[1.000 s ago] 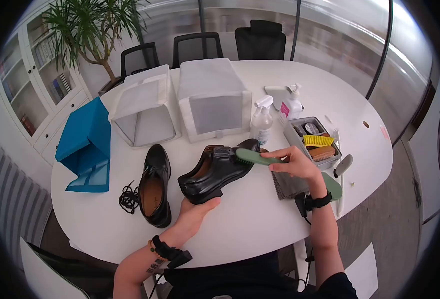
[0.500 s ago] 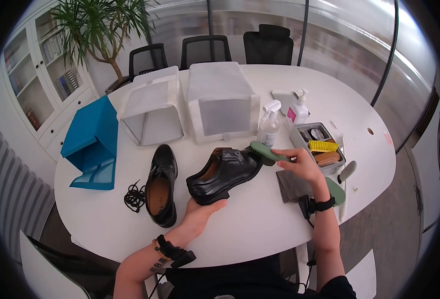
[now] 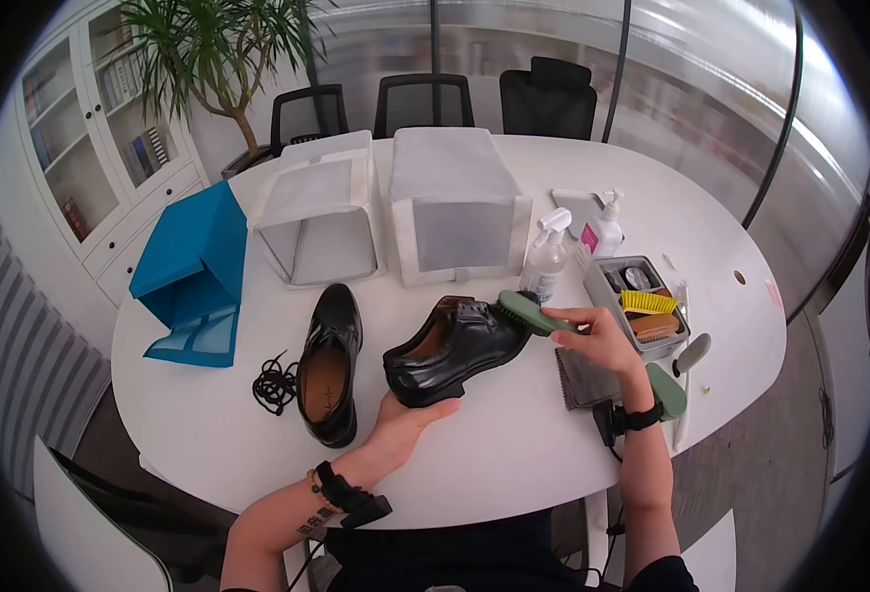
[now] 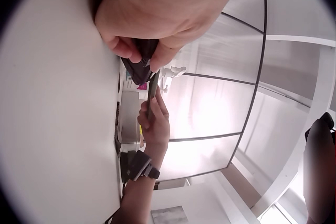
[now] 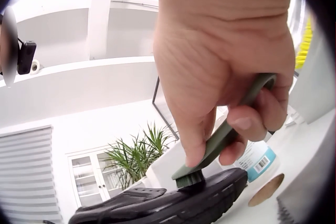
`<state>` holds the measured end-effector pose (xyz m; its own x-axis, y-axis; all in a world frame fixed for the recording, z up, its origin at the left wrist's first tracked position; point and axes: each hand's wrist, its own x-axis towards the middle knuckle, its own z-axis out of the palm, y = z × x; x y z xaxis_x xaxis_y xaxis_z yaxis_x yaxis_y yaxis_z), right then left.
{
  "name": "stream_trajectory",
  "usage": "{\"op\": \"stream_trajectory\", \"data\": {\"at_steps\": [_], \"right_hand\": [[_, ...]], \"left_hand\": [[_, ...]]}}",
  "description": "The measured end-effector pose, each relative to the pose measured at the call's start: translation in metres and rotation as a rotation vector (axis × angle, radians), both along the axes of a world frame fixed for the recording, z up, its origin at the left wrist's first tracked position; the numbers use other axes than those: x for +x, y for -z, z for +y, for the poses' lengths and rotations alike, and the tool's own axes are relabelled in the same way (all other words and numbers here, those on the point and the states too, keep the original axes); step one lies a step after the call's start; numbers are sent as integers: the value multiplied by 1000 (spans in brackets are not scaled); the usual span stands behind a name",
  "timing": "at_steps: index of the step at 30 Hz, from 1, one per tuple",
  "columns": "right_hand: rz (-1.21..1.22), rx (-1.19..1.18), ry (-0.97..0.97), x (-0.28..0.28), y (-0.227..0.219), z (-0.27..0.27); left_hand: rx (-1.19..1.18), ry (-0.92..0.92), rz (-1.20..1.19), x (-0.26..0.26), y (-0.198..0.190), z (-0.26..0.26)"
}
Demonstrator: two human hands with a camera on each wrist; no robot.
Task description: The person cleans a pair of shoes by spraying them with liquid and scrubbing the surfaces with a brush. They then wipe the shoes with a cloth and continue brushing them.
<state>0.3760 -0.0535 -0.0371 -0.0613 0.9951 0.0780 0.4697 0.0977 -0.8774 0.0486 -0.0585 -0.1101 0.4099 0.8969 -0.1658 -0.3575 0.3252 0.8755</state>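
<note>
A black leather shoe (image 3: 447, 353) is gripped at its heel end by my left hand (image 3: 401, 430), its toe pointing to the right. My right hand (image 3: 603, 340) holds a green-handled brush (image 3: 527, 313) by the handle, with the brush head on the shoe's toe area. In the right wrist view the dark bristles of the brush (image 5: 190, 180) touch the upper of the shoe (image 5: 173, 206). The left wrist view has my left fingers (image 4: 126, 48) around the dark shoe. A second black shoe (image 3: 336, 326) stands to the left, beside black laces (image 3: 274, 386).
Behind the shoes are two pale boxes (image 3: 455, 163) and a blue bin (image 3: 193, 252). To the right stand a spray bottle (image 3: 544, 261), a pump bottle (image 3: 605, 229), a grey tray (image 3: 603, 286) of brushes, a grey cloth (image 3: 585, 380) and another green item (image 3: 666, 391).
The brush has moved from the shoe's lace area forward to its toe. The whole head view has shifted slightly, while my left hand keeps its grip at the heel.
</note>
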Motion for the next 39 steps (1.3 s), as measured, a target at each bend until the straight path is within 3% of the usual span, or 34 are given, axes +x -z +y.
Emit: {"op": "stream_trajectory", "data": {"at_steps": [5,8,14,16,20,23,28,31,35,37,39], "right_hand": [[-85,13,113,5,7,5],[-4,48,-9,5,10,5],[-121,43,138,5,8,4],[-32,80,12,4,11,5],[-54,60,26,0,6,3],[-148,51,158,3,9,4],[-31,63,-5,0,8,4],[-71,64,120,3,14,5],[-133,64,128,4,10,5],[11,28,-21,3,10,5],[-8,58,29,1,14,6]], "left_hand": [[-14,15,-3,0,-1,0],[-9,12,-13,0,-2,0],[-8,25,5,-1,2,0],[-5,22,16,-1,2,1],[-8,34,34,-2,6,3],[-12,18,70,-1,5,2],[3,1,62,0,7,2],[-2,7,75,0,9,3],[18,6,72,0,9,3],[4,9,79,0,9,3],[-13,13,88,0,8,3]]}}
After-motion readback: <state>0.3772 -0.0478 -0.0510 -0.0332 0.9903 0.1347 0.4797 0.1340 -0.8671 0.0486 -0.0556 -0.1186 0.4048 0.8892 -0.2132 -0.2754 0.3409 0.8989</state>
